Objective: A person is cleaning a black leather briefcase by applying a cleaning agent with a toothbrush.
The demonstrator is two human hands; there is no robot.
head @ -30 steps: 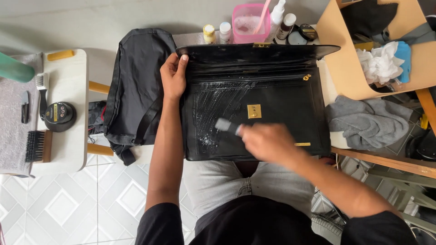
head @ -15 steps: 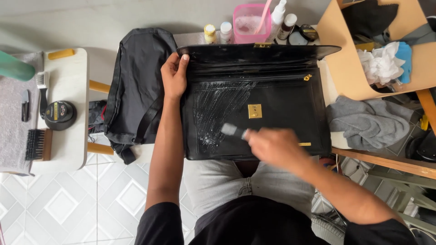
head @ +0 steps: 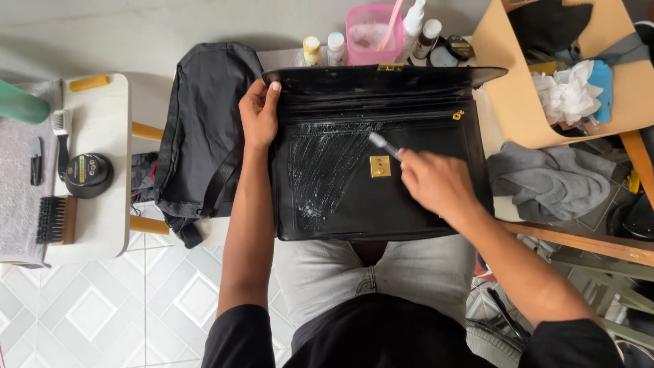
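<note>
A black leather briefcase (head: 422, 204) lies across my lap with its flap open toward the back. White foamy streaks cover its left half, beside a gold clasp (head: 379, 165). My left hand (head: 257, 112) grips the case's upper left edge. My right hand (head: 437, 182) is closed on a small brush (head: 383, 144), whose head rests on the leather just above the clasp.
A black fabric bag (head: 201, 129) lies left of the case. Bottles and a pink tub (head: 371, 27) stand behind it. A white stool (head: 102, 204) at left carries brushes and a round tin (head: 86, 174). A cardboard box (head: 524, 102) and grey cloth (head: 552, 182) sit right.
My right hand has carried the brush from the lower middle of the case up and to the right, toward the clasp. The left hand has stayed on the edge.
</note>
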